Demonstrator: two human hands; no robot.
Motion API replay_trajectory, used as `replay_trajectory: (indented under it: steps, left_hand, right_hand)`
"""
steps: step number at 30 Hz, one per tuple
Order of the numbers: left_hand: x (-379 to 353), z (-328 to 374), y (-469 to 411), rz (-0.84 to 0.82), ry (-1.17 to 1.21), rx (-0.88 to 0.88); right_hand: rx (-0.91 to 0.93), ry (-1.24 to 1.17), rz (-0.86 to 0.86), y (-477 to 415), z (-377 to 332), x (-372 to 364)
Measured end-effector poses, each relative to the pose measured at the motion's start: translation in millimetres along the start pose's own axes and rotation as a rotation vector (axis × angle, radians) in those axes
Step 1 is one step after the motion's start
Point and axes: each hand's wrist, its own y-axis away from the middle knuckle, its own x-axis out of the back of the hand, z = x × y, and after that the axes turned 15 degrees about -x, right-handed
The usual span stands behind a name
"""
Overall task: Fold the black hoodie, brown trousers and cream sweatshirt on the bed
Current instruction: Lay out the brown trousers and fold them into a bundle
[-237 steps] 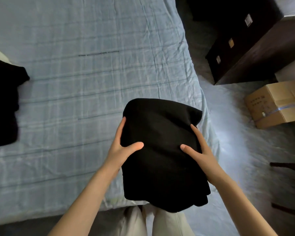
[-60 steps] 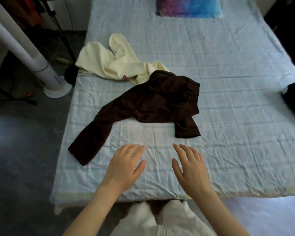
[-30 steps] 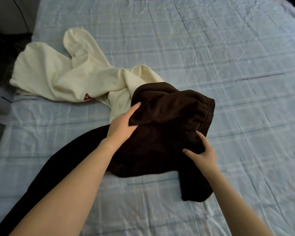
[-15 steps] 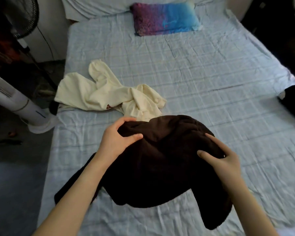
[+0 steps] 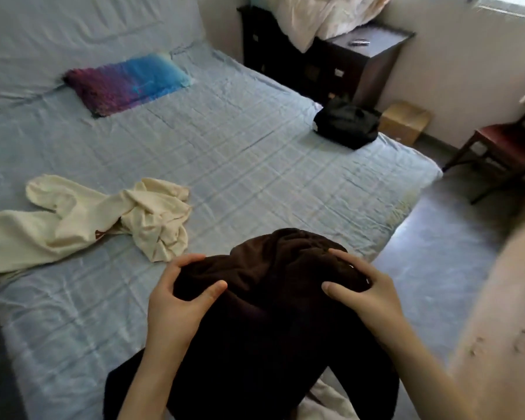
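Both hands were on the brown trousers, held up over the near edge of the bed. The left hand and right hand each had fingers curled over the top edge, thumbs pinching from the front. The fabric looked soft, fleecy and floppy, so I'd say gripping the waistband corners lets the legs hang straight. The cream sweatshirt lay crumpled and the black hoodie was already folded.

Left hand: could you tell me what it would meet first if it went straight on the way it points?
Beyond the brown trousers it grips, the left hand would probably meet the crumpled cream sweatshirt first, though it might slip past onto bare bed sheet.
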Motion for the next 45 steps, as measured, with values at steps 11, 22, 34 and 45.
replay_trajectory:
  steps: [11, 22, 34, 45]
  left_hand:
    - [-157.7, 62.0, -0.8, -0.281, 0.054, -0.134]
    - [-367.1, 129.5, -22.5, -0.253, 0.035, -0.158]
    - [-488.4, 123.8, -112.1, -0.076, -0.05, -0.114]
    - [-557.3, 120.4, -230.0, 0.17, -0.167, -0.042]
  right_hand:
    - [0.01, -0.093, 0.25, 20.2, 33.7, 163.5]
    - [0.029, -0.103, 0.243, -78.5, 22.4, 361.9]
    - [0.069, -0.053, 0.036, -267.4, -22.3, 438.1]
    - [0.117, 0.105, -0.199, -459.9, -116.7, 453.3]
